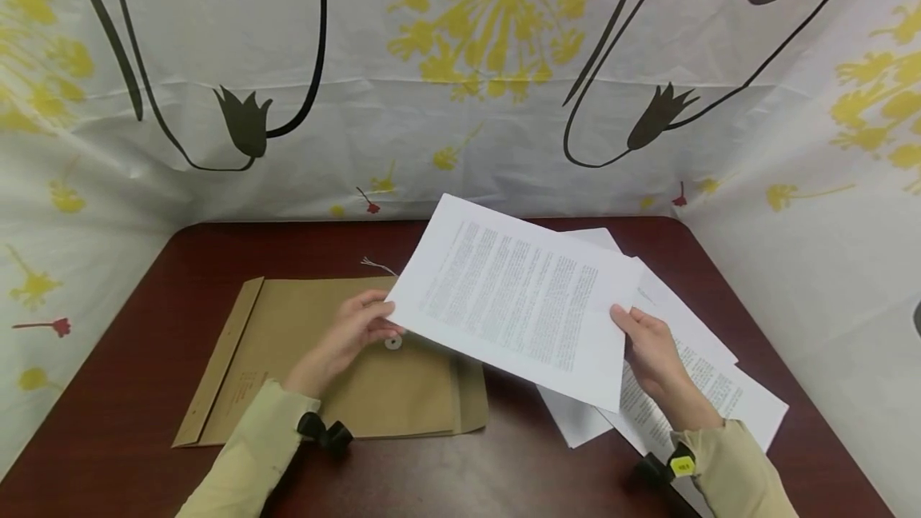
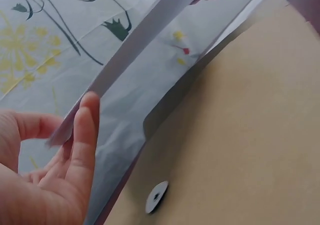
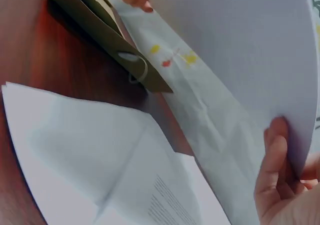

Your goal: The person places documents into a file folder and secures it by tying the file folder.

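Both hands hold a printed sheet of paper (image 1: 514, 302) up in the air, tilted, its text side toward the head camera. The left hand (image 1: 356, 322) pinches its left corner between thumb and fingers. At the opposite edge the right hand (image 1: 651, 350) pinches the sheet, thumb on top. In the left wrist view the paper (image 2: 135, 50) appears nearly edge-on. Below the left hand lies a brown paper envelope (image 1: 309, 358) with a white round button (image 1: 392, 342) and a string (image 1: 377, 265). Several loose printed sheets (image 1: 719, 382) lie spread under the right hand.
A dark red-brown table (image 1: 446, 478) carries everything. White fabric (image 1: 460, 142) with yellow and dark flower prints hangs behind it and at both sides. In the right wrist view, the envelope (image 3: 95, 27) stands partly open at its edge.
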{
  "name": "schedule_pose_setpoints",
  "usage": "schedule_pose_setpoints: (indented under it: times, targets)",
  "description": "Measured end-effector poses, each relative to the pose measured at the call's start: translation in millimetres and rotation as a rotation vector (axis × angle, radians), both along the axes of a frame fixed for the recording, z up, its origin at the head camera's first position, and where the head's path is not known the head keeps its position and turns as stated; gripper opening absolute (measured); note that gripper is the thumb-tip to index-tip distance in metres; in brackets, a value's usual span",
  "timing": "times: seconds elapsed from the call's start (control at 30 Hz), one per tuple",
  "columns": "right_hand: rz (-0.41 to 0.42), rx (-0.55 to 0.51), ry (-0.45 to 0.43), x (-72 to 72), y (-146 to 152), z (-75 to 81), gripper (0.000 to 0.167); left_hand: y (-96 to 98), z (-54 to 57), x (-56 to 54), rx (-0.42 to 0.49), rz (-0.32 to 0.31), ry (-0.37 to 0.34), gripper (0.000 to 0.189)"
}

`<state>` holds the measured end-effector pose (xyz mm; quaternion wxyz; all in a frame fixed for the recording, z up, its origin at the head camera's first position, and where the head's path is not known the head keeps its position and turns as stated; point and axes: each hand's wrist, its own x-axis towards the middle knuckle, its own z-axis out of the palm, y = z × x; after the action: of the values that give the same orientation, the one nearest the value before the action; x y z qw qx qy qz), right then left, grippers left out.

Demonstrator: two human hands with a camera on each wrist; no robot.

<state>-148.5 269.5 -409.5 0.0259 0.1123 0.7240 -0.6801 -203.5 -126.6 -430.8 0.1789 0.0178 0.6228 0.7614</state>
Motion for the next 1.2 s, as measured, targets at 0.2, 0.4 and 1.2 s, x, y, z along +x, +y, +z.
schedule_pose_setpoints:
  times: [0.2, 0.4, 1.2]
  targets:
    - [0.095, 0.084, 0.024, -3.6, 11.0, 0.3, 0.043, -2.1, 2.8, -0.8, -0.126, -0.064, 0.022, 0.035]
    - [0.171, 0.055, 0.02, -6.1, 12.6, 2.0, 0.036, 1.6, 1.0, 0.3, -0.177, -0.08, 0.026, 0.033]
    - [0.107, 0.088, -0.086, -4.7, 13.5, 2.2, 0.061, 9.2, -11.2, 8.8, -0.106, -0.134, 0.025, 0.027]
